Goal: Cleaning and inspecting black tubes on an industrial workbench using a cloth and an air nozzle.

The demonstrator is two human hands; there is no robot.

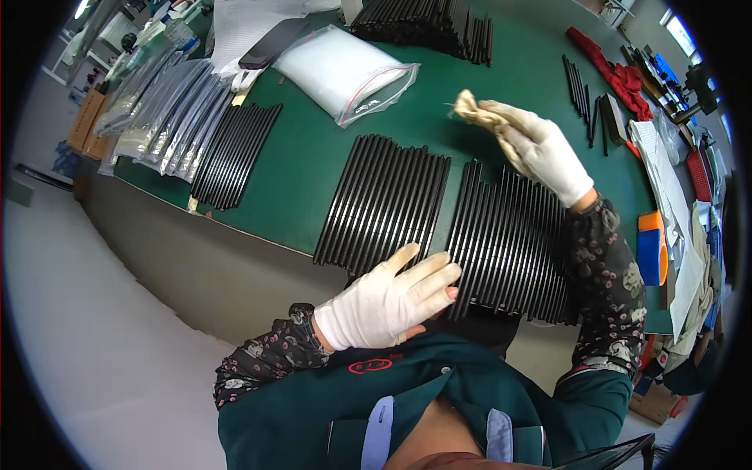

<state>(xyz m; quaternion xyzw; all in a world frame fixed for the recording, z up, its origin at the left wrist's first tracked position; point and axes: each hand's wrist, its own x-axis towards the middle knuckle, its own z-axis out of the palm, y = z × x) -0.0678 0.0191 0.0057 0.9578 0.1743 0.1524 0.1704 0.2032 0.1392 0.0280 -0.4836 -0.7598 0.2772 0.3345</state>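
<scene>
Two side-by-side rows of slim black rods lie on the green table in front of me, a left row (pixel 381 205) and a right row (pixel 507 239). My left hand (pixel 392 301), in a white glove with some bare fingertips, is open with its fingers stretched out over the near ends of the rods, around the gap between the rows. Whether it touches them I cannot tell. Above the far end of the right row, my gloved right hand (pixel 540 149) is closed on a crumpled beige cloth (pixel 478 113), which sticks out past the fingers.
A smaller row of black rods (pixel 236 157) lies at left beside bagged rods (pixel 168 117). Farther back are a clear bag of white material (pixel 345 70), a dark phone (pixel 272 43) and a large rod pile (pixel 423 27). A red cloth (pixel 615 74) and tape dispenser (pixel 650 249) are at right.
</scene>
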